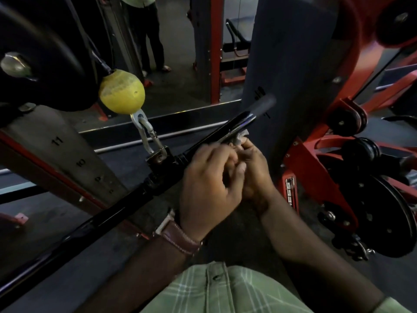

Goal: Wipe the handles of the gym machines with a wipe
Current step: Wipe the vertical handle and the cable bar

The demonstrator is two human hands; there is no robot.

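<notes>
The limp, light wipe (242,136) was pinched by the right hand (252,168) against the stiff, glossy, probably slippery bar (225,129), best steadied near its middle, where the left hand (209,184) was curled beside it.

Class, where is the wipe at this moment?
In the head view, right of centre, the wipe is bunched against the black bar, pinched at the fingertips of both hands, below the bar's rubber grip.
</notes>
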